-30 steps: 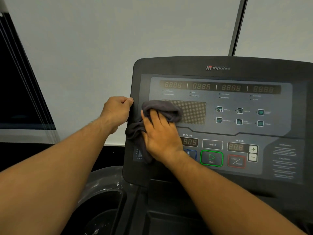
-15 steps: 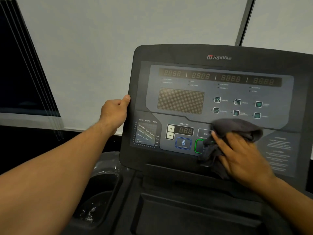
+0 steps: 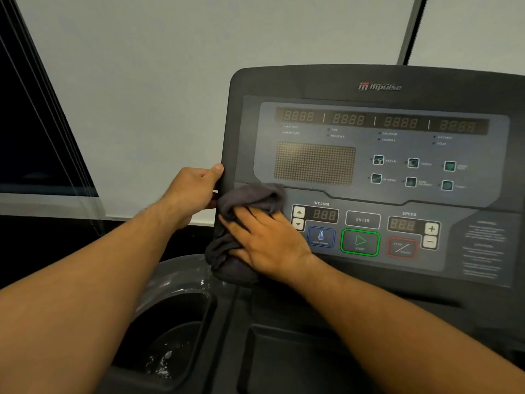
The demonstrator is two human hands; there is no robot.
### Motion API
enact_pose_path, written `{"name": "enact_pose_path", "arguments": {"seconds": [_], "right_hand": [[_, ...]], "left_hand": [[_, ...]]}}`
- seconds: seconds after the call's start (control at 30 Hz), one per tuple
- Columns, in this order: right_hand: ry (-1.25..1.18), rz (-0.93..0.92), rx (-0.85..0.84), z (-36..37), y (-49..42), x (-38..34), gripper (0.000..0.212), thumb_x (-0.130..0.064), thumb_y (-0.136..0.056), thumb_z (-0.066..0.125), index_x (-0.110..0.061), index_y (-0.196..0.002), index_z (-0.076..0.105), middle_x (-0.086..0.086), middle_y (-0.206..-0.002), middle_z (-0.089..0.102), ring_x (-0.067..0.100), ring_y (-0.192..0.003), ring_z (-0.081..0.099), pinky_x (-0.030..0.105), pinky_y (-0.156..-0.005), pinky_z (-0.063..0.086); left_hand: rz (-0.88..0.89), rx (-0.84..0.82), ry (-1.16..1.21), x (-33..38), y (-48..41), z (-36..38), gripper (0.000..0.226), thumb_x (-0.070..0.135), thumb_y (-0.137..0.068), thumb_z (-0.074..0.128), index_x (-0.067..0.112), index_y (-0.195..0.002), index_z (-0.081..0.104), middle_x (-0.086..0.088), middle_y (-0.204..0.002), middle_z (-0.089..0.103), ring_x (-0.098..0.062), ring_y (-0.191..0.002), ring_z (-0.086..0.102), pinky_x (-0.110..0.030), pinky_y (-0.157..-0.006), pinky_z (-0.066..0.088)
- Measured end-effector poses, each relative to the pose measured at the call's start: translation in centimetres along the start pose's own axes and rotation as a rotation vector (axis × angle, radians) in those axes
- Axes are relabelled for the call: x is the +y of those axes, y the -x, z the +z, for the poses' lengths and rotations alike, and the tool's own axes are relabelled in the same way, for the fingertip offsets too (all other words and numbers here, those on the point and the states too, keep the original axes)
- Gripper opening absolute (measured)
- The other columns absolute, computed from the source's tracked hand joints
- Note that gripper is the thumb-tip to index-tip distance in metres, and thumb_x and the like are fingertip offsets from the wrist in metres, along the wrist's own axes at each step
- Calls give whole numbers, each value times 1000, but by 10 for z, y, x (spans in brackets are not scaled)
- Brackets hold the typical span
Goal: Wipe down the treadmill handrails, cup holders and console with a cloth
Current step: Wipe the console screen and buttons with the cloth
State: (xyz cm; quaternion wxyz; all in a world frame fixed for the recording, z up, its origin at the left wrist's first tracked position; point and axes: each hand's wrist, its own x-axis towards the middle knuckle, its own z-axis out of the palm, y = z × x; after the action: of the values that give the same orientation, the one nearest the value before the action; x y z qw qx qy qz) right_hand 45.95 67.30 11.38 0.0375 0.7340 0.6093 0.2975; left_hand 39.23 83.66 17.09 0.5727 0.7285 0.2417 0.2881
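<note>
The treadmill console [image 3: 377,172] filled the right half of the frame, tilted toward the camera, with a pale wall [image 3: 170,81] behind it across the upper left. A cup holder [image 3: 170,331] was seen at the lower centre-left, below the console's left corner, with pale specks at its bottom. The dark grey cloth [image 3: 244,200] was bunched against the console's lower left corner, just left of the incline buttons. It was pressed flat to the panel by the right hand [image 3: 267,240], whose fingers were spread over it. The console's left edge was gripped by the left hand [image 3: 193,191], curled closed around it with the thumb on the front.
</note>
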Motion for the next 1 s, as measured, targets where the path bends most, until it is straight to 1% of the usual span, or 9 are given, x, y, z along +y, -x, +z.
{"name": "enact_pose_path", "arguments": {"seconds": [0.17,0.23,0.33,0.4,0.5,0.73,0.8,0.87,1.0], "right_hand": [[17,-62,21,0,41,31,58,-45,-94,38,-17,-145,41,12,-145,43,29,-130,43,43,-102,36],[36,-75,32,-1,74,57,58,-44,-94,42,-18,-145,40,12,-142,47,30,-126,47,43,-100,39],[91,-82,37,-7,138,104,57,-45,-98,33,-18,-148,30,13,-142,46,29,-125,44,43,-99,41],[114,-72,41,-15,178,130,57,-45,-101,24,-17,-151,24,13,-138,44,29,-118,45,41,-92,38],[147,-71,44,-22,200,149,56,-45,-102,23,-16,-150,24,16,-132,44,33,-113,46,41,-90,34],[90,-143,89,-6,103,82,59,-54,-94,38,-19,-142,41,9,-137,40,28,-113,48,38,-82,39],[63,-155,72,-1,65,53,61,-56,-93,40,-20,-141,43,9,-141,43,28,-120,48,39,-88,39],[56,-149,42,1,32,27,63,-58,-92,39,-20,-143,44,10,-146,43,28,-130,43,44,-100,33],[65,-147,-9,2,9,8,66,-59,-88,45,-21,-142,45,9,-147,43,28,-135,38,47,-110,24]], "left_hand": [[11,30,-24,-4,5,3,43,42,-101,49,8,-89,72,-4,-98,74,-22,-91,71,-36,-80,59],[10,74,-47,-8,7,6,56,49,-99,47,-2,-96,70,-5,-98,73,-22,-92,69,-37,-82,59],[3,104,-45,-12,7,6,68,55,-96,49,-11,-99,66,-12,-91,70,-30,-85,65,-43,-85,59],[-1,77,-37,-11,8,5,60,53,-97,49,-2,-89,71,-8,-95,74,-29,-91,69,-42,-85,59],[10,47,-44,-9,11,5,53,51,-98,48,7,-83,73,-3,-94,75,-26,-92,71,-42,-87,58],[-13,-7,-61,-4,11,1,47,47,-100,47,10,-85,73,-1,-92,76,-21,-90,72,-34,-79,59],[-22,-23,-62,-3,10,0,46,47,-100,47,11,-89,73,-1,-94,76,-21,-89,72,-33,-79,59],[-25,-33,-56,-2,10,0,46,47,-100,48,9,-91,73,-4,-95,76,-23,-87,73,-36,-81,60],[-22,-41,-58,-6,14,-2,45,43,-99,52,7,-83,72,-9,-93,76,-26,-79,73,-35,-75,59]]}}
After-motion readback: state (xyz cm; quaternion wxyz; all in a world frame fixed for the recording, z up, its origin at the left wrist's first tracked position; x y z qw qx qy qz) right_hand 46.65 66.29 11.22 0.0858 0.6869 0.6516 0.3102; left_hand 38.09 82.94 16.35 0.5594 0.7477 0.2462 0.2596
